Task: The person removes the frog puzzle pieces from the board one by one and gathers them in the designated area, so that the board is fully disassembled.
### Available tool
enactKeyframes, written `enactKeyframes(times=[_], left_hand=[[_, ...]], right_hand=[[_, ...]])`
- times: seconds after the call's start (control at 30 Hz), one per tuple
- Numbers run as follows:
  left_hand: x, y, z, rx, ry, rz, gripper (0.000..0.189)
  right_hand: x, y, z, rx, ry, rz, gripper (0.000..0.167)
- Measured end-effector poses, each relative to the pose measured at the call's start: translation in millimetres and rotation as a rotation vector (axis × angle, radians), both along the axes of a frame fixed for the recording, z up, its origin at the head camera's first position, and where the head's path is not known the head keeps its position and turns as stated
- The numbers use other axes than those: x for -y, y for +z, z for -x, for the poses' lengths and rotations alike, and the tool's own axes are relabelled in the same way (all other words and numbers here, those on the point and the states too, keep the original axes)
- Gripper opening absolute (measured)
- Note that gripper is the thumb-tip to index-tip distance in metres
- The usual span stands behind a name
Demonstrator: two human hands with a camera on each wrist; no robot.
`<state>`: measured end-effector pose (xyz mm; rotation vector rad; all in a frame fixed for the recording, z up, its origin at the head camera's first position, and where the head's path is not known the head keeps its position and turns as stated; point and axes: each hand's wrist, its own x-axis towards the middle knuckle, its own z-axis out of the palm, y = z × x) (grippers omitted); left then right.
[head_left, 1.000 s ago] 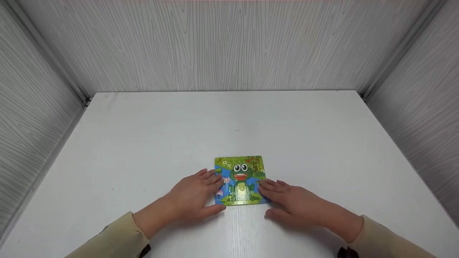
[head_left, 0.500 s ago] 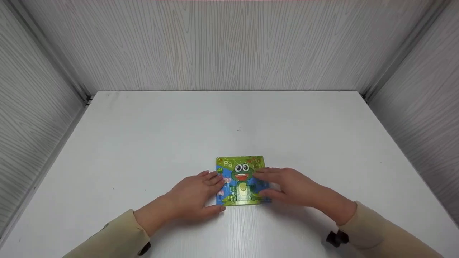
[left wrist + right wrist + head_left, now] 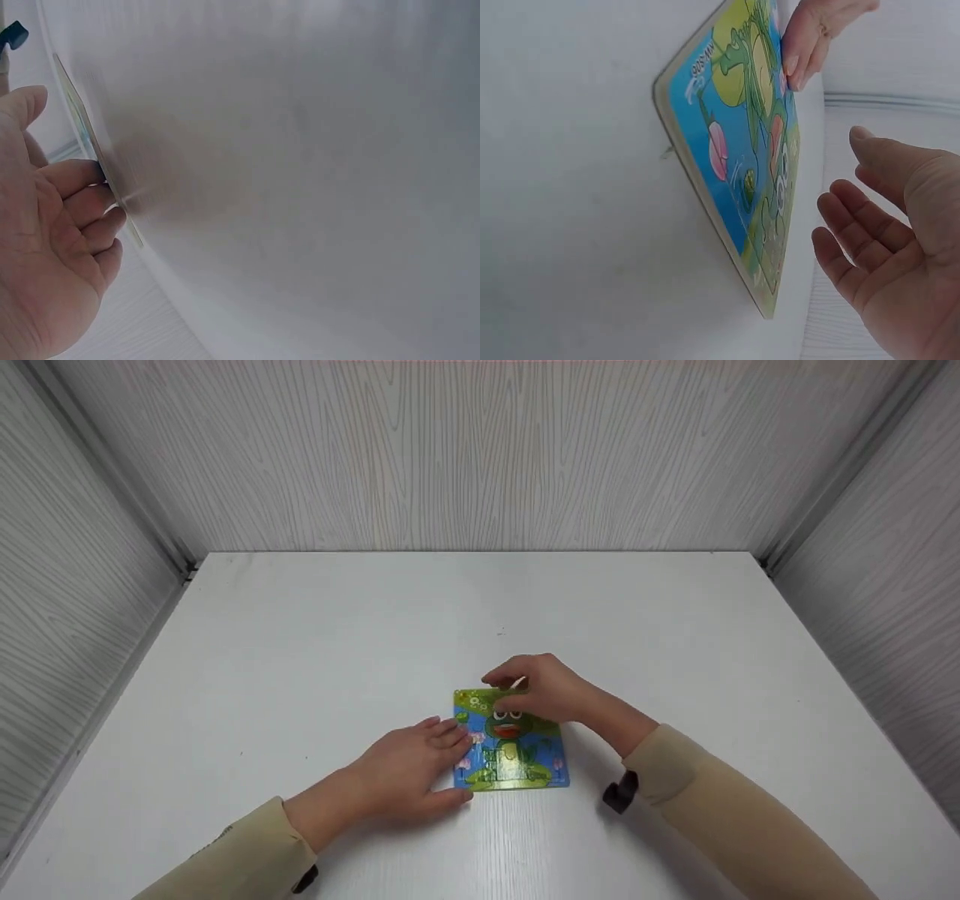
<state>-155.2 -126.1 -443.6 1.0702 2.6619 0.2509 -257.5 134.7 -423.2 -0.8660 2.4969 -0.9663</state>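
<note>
A square frog jigsaw puzzle [image 3: 517, 761] lies flat on the table, its blue and green picture facing up. My left hand [image 3: 412, 769] rests at its left edge, fingertips on the picture and thumb by the near left corner. In the left wrist view, the fingers [image 3: 90, 202] meet the board's thin edge. My right hand [image 3: 546, 690] is above the far edge, thumb over the frog's eyes and fingers beyond the board. The right wrist view shows that hand [image 3: 900, 255] apart from the puzzle, its fingers loosely bent with nothing between them.
The white tabletop [image 3: 337, 645] spreads around the puzzle. Wood-grain panels stand at the back [image 3: 480, 457], the left [image 3: 75, 562] and the right [image 3: 885, 562]. A dark piece [image 3: 621, 793] sits at the right sleeve's cuff.
My right hand has left the puzzle's right edge, lifted, and moved left and away to the far edge, uncovering the lower right corner. The left hand has stayed put.
</note>
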Motion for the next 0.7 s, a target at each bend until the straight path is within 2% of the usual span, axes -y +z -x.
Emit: enactKeyframes(times=[0.2,0.4,0.7], left_hand=[[-0.5,-1.3,1.4,0.006,-0.006,0.001,0.081],[0.4,-1.6,0.9,-0.004,-0.012,-0.027,0.08],[1.5,-2.2,1.0,0.004,-0.016,-0.036,0.081]], right_hand=[[15.6,-10.3,15.4,0.094,0.003,0.008,0.041],[19.9,-23.4,21.8,0.136,0.02,0.001,0.042],[17.6,-36.1,22.8,0.101,0.067,-0.009,0.043]])
